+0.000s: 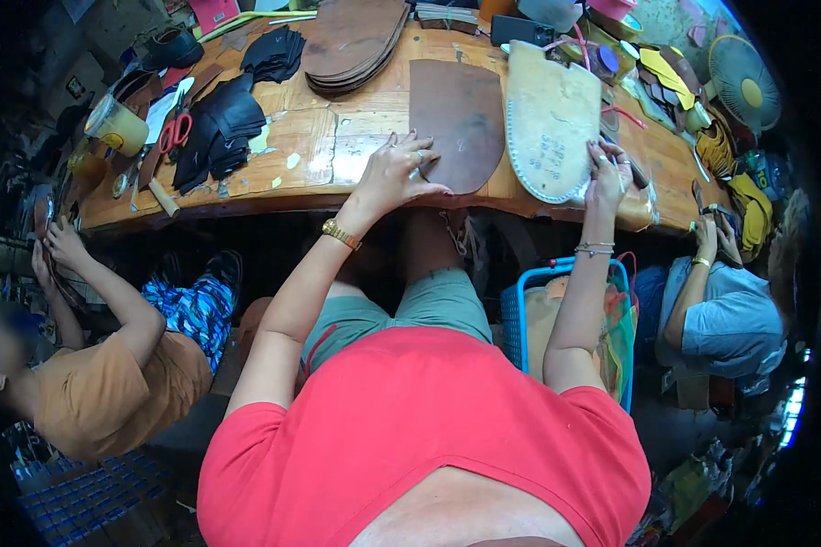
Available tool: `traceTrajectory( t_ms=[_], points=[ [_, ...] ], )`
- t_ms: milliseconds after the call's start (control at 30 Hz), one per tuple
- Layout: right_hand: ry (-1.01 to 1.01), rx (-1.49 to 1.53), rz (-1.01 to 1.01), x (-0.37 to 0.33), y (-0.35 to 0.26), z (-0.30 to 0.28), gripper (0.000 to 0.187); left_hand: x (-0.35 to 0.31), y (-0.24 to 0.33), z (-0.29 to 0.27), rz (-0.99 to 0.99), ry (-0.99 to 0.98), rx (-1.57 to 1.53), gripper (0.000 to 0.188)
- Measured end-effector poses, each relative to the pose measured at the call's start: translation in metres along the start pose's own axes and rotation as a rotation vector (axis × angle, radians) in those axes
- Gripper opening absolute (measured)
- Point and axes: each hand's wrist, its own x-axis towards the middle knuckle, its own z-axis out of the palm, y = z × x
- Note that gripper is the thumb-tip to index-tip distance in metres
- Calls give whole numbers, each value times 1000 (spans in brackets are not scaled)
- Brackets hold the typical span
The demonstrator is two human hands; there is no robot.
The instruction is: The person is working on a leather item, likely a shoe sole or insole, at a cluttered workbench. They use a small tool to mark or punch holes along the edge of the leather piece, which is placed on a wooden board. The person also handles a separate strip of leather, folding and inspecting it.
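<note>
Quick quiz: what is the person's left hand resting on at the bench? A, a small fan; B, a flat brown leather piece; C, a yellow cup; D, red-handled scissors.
B: the left hand lies with fingers spread on the edge of the flat brown leather piece, while the scissors lie far off to the left.
</note>
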Motion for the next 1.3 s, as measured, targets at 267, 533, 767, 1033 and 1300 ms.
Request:
traceTrajectory(
  t_ms=[267, 533, 767, 1033, 1300],
  points=[
    [-129, -41, 39, -14, 57, 59, 23, 12, -5, 7, -100, 55, 47, 101],
    [-227, -235, -41, -19, 76, 82, 20, 13, -15, -3, -191, -32, -56, 130],
    [-318, -327, 180, -36, 62, 88, 21, 14, -18, -4, -210, -27, -136, 131],
    [-315, -35, 144, -42, 64, 96, 18, 29, -27, -10, -283, -1, -409, 117],
    [-379, -16, 127, -46, 47, 126, 24, 42, -37, -32, -359, 383, -1276, 95]
  ],
)
